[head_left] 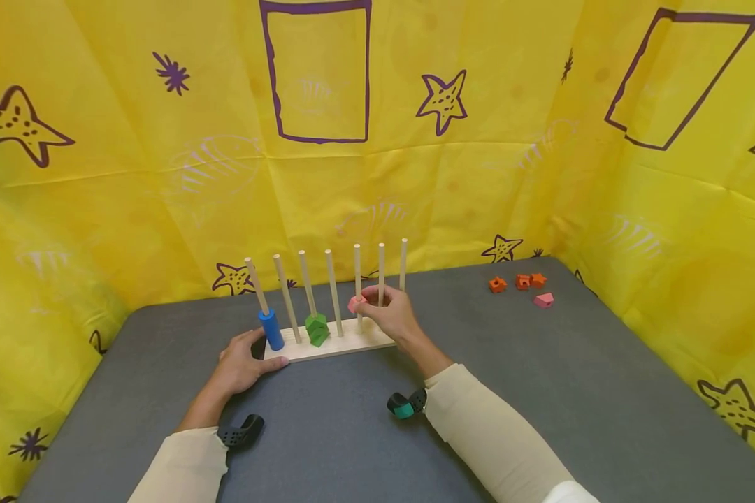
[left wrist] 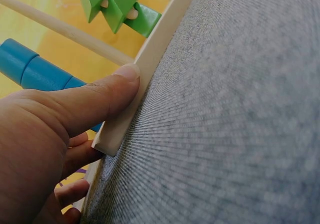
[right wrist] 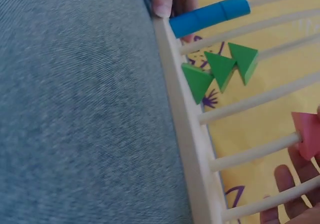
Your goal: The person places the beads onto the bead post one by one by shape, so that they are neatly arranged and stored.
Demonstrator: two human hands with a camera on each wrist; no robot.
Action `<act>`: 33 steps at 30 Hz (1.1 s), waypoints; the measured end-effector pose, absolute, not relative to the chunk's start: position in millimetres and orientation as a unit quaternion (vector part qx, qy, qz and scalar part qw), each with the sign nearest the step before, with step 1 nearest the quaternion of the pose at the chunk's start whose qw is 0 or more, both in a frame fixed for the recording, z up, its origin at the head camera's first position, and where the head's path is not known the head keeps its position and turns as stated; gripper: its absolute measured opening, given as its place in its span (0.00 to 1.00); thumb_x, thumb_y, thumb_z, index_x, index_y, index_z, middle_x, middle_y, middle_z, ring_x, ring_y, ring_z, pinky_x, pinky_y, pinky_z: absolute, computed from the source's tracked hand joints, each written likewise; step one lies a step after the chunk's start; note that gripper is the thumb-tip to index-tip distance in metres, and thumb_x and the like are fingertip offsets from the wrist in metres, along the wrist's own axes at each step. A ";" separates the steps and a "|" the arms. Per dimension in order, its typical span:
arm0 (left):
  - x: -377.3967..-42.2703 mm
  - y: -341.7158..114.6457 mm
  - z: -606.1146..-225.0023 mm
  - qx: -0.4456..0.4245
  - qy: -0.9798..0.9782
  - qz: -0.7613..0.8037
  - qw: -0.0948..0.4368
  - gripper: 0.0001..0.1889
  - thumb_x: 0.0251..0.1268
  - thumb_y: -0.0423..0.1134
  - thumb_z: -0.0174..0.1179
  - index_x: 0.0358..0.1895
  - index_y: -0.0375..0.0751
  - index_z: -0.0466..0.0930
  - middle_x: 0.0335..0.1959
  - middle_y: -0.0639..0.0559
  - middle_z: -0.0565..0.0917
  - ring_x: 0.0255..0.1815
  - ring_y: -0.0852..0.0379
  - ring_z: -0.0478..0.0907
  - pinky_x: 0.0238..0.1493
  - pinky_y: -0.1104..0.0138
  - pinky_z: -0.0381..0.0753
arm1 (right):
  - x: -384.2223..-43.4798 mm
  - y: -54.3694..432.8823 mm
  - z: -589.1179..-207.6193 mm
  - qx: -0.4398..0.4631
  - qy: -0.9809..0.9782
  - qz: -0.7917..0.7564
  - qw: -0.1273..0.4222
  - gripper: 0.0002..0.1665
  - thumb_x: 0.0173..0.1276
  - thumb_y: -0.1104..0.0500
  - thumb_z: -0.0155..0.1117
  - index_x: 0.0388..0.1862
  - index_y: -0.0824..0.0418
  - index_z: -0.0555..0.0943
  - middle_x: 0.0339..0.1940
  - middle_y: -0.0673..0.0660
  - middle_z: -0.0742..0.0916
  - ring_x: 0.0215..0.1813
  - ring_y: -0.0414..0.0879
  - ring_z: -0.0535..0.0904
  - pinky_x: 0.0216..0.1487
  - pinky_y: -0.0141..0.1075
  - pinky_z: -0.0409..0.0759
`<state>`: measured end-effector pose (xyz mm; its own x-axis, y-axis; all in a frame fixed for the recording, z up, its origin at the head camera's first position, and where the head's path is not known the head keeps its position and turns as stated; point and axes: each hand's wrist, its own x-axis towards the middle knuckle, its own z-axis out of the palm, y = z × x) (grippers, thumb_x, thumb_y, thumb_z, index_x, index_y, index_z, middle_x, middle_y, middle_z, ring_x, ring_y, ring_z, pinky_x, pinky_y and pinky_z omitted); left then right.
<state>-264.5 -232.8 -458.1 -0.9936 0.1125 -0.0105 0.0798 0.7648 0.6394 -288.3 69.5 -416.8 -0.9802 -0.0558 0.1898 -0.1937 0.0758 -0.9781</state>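
A wooden peg board [head_left: 346, 344] with a row of upright pegs stands on the table. At its left end my left hand [head_left: 238, 365] grips the base, thumb on the front edge and fingers behind. My right hand [head_left: 390, 316] pinches a pink block [right wrist: 308, 134], which is threaded partway down the fifth peg from the left, above the base. Blue cylinders [head_left: 271, 330] are stacked on the leftmost peg, close to my left hand. Green triangular blocks [right wrist: 220, 72] sit turned at different angles on the third peg. My right palm hides part of the board's right end.
At the back right of the grey table [head_left: 478, 349] lie several orange star-shaped blocks [head_left: 498, 284] and a loose pink block [head_left: 544, 300]. Yellow cloth [head_left: 403, 181] with purple drawings hangs behind and beside the table. Tall pegs rise on both sides of my right hand.
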 end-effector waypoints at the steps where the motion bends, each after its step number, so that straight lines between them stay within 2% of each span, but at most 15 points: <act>1: -264.5 -232.6 -458.3 0.050 0.939 0.340 0.025 0.51 0.52 0.58 0.70 0.71 0.27 0.59 0.67 0.25 0.62 0.68 0.27 0.52 0.61 0.32 0.46 | -288.2 69.9 -418.7 0.082 -0.735 0.672 0.048 0.15 0.57 0.62 0.74 0.42 0.66 0.84 0.36 0.58 0.87 0.39 0.49 0.82 0.39 0.37 0.76; 13: -264.0 -231.6 -456.0 0.047 0.938 0.343 0.031 0.51 0.52 0.58 0.70 0.71 0.27 0.58 0.67 0.25 0.62 0.68 0.27 0.52 0.61 0.33 0.44 | -288.7 71.4 -435.6 0.060 -0.784 0.617 0.009 0.18 0.53 0.62 0.76 0.42 0.63 0.82 0.35 0.55 0.84 0.39 0.48 0.78 0.38 0.37 0.77; 20: -263.6 -231.9 -455.4 0.050 0.938 0.342 0.030 0.51 0.52 0.58 0.70 0.70 0.27 0.59 0.67 0.25 0.62 0.68 0.27 0.53 0.61 0.33 0.44 | -288.6 71.8 -441.1 0.069 -0.803 0.591 0.011 0.19 0.53 0.62 0.77 0.42 0.62 0.80 0.36 0.54 0.85 0.40 0.48 0.80 0.39 0.38 0.78; 25: -262.8 -231.1 -453.8 0.054 0.938 0.342 0.026 0.50 0.52 0.58 0.70 0.70 0.26 0.60 0.66 0.25 0.63 0.68 0.27 0.53 0.61 0.33 0.44 | -288.5 70.3 -443.9 0.078 -0.804 0.589 0.017 0.19 0.53 0.65 0.76 0.42 0.64 0.79 0.36 0.55 0.85 0.41 0.47 0.81 0.39 0.37 0.79; 33: -264.1 -231.7 -455.5 0.050 0.937 0.345 0.031 0.51 0.52 0.58 0.70 0.71 0.28 0.58 0.67 0.25 0.62 0.68 0.26 0.52 0.61 0.32 0.44 | -286.3 68.3 -445.8 0.080 -0.815 0.574 0.026 0.21 0.54 0.68 0.73 0.46 0.63 0.77 0.42 0.58 0.86 0.47 0.51 0.82 0.43 0.40 0.80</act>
<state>-264.1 -231.7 -455.5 -0.9931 0.1151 -0.0228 0.0727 0.7566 0.6499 -286.3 68.3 -445.8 -0.9858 -0.1011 0.1339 -0.1602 0.3290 -0.9306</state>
